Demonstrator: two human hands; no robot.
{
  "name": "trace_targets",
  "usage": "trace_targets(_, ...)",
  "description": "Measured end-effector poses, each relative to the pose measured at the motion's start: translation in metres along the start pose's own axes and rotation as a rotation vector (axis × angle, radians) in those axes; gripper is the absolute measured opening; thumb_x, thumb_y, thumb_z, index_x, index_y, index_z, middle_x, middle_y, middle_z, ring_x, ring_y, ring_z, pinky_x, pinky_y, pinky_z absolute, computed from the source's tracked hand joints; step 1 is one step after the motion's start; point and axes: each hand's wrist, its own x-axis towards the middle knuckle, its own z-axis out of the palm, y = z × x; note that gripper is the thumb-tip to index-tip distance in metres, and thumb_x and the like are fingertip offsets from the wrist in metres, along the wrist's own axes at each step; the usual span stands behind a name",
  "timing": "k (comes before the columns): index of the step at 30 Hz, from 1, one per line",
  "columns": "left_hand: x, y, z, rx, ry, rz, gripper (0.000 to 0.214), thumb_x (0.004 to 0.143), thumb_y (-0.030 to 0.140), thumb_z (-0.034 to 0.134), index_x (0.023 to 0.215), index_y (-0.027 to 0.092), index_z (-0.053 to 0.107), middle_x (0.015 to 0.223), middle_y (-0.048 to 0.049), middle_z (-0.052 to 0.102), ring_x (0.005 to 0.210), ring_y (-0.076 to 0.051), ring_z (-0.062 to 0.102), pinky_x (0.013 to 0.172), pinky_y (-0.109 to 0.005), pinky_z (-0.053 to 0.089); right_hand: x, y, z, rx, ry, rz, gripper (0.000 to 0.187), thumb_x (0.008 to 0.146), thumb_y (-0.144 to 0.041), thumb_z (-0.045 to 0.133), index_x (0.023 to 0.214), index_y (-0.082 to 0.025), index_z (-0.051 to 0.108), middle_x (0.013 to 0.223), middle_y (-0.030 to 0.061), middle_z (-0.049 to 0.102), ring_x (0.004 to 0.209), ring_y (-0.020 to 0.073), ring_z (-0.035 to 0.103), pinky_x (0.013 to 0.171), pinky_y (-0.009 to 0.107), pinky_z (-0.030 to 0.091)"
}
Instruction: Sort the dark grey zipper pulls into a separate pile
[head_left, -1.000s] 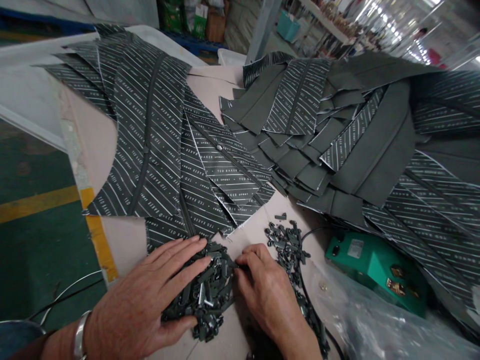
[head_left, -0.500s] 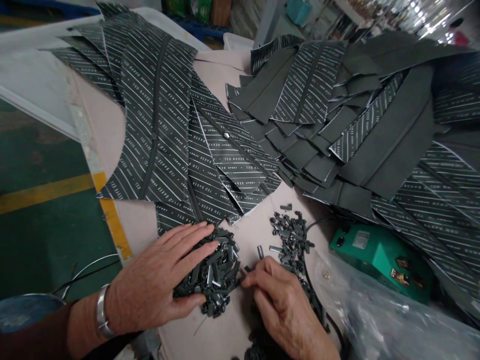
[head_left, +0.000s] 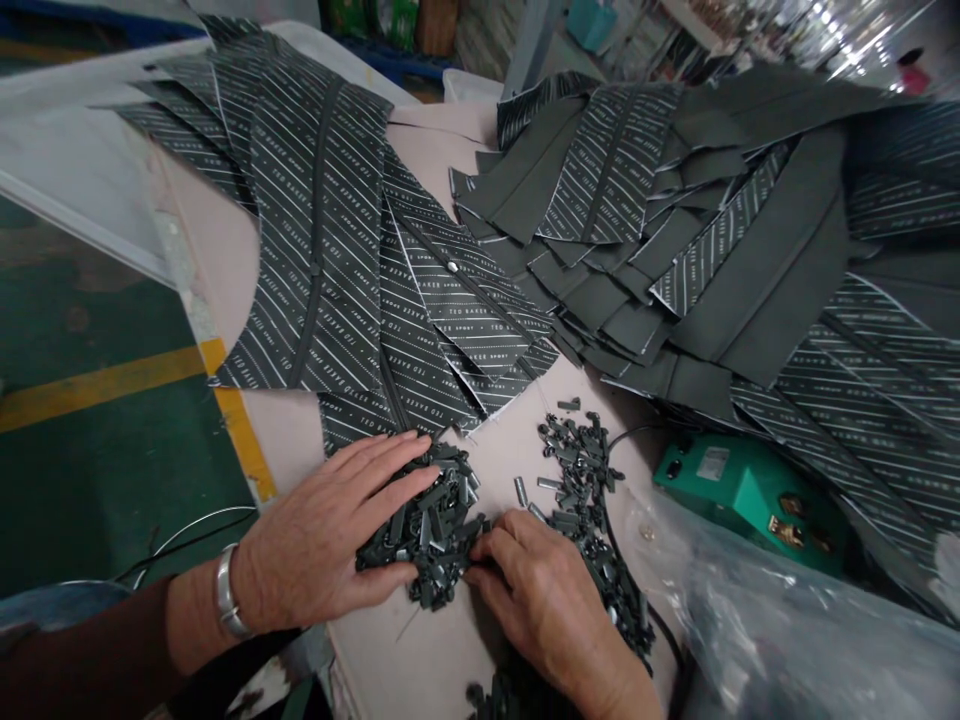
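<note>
On the pale tabletop lies a heap of small dark zipper sliders [head_left: 431, 530] with long pull tabs. My left hand [head_left: 330, 535], a metal bangle on its wrist, rests along the heap's left side with fingers stretched and thumb apart. At the heap's right edge, my right hand [head_left: 536, 585] pinches a zipper slider between thumb and forefinger; the fingertips mostly hide it. A second group of zipper sliders [head_left: 581, 465] spreads to the right of that hand. Several loose ones lie between the two groups, and more dark pieces [head_left: 495, 695] show at the bottom edge.
Printed dark fabric panels with zippers [head_left: 315, 230] lie beyond the heap. More panels [head_left: 600, 190] are piled at the back right. A green device [head_left: 731, 490] and clear plastic [head_left: 787, 620] are at right, with a black cable. Yellow tape [head_left: 244, 430] marks the table's left edge.
My right hand has moved slightly left and its fingertips have closed in at the heap's edge. My left hand stays against the heap. The camera view has shifted a little.
</note>
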Motion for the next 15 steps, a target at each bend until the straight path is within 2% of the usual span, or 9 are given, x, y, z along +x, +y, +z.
trace_targets(4, -0.001, 0.000, 0.000, -0.011, -0.004, -0.007, 0.063, 0.085, 0.038, 0.064, 0.140, 0.012, 0.049, 0.154, -0.0176, 0.044, 0.141, -0.033, 0.041, 0.115, -0.052, 0.036, 0.001, -0.001, -0.001, -0.086, -0.013, -0.008, 0.006, 0.089, -0.019, 0.071, 0.089, -0.022, 0.067, 0.089, 0.0029, 0.066, 0.084, 0.0232, 0.066, 0.074, 0.035, 0.053)
trace_targets(7, 0.000, 0.000, 0.001, -0.008, 0.006, 0.000, 0.063, 0.084, 0.038, 0.065, 0.140, 0.013, 0.050, 0.154, -0.0172, 0.044, 0.141, -0.033, 0.041, 0.114, -0.052, 0.037, -0.003, 0.001, 0.008, -0.154, 0.101, -0.061, 0.006, 0.091, -0.017, 0.069, 0.094, -0.022, 0.068, 0.087, 0.0029, 0.065, 0.080, 0.0228, 0.065, 0.071, 0.035, 0.051)
trace_targets(12, -0.001, -0.001, 0.002, -0.010, 0.036, -0.001, 0.061, 0.084, 0.036, 0.065, 0.139, 0.011, 0.052, 0.152, -0.0177, 0.047, 0.140, -0.032, 0.043, 0.114, -0.052, 0.039, -0.008, -0.003, 0.020, -0.340, 0.306, -0.187, 0.011, 0.089, -0.009, 0.062, 0.089, -0.019, 0.066, 0.077, 0.0028, 0.062, 0.071, 0.0237, 0.058, 0.065, 0.037, 0.044)
trace_targets(15, -0.002, -0.001, 0.003, -0.030, 0.032, 0.004, 0.061, 0.085, 0.038, 0.065, 0.139, 0.012, 0.052, 0.152, -0.0180, 0.047, 0.140, -0.033, 0.043, 0.113, -0.054, 0.041, -0.008, -0.013, 0.016, -0.375, 0.265, -0.131, 0.011, 0.085, -0.009, 0.061, 0.086, -0.019, 0.065, 0.075, 0.0033, 0.062, 0.070, 0.0240, 0.057, 0.066, 0.038, 0.043)
